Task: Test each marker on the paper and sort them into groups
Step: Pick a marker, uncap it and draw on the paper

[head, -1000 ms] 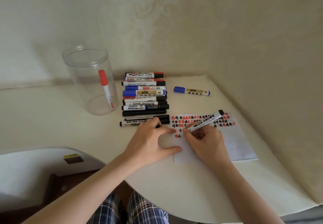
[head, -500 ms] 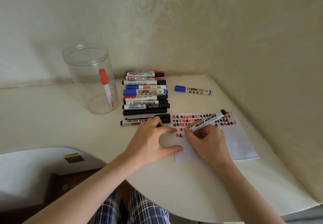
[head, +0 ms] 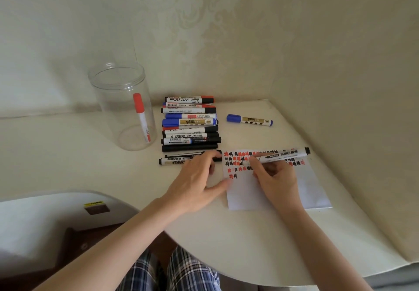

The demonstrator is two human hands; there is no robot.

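right hand (head: 275, 178) grips the black marker (head: 282, 155), tip now lifted off the paper (head: 278, 184) on the worktop; left hand (head: 199, 181), fingers relaxed, slides off the sheet, test mark likely done.

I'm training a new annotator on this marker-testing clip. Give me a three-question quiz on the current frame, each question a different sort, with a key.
1. True or false: the clear plastic jar holds a red-capped marker.
2. What does the right hand hold? A) a cap alone B) a black marker C) the paper
3. Fill in: the lone marker lying apart, right of the marker pile, has a ____ cap.

Key: 1 true; 2 B; 3 blue. The left hand lies beside the paper's left edge, fingers spread towards the pile.
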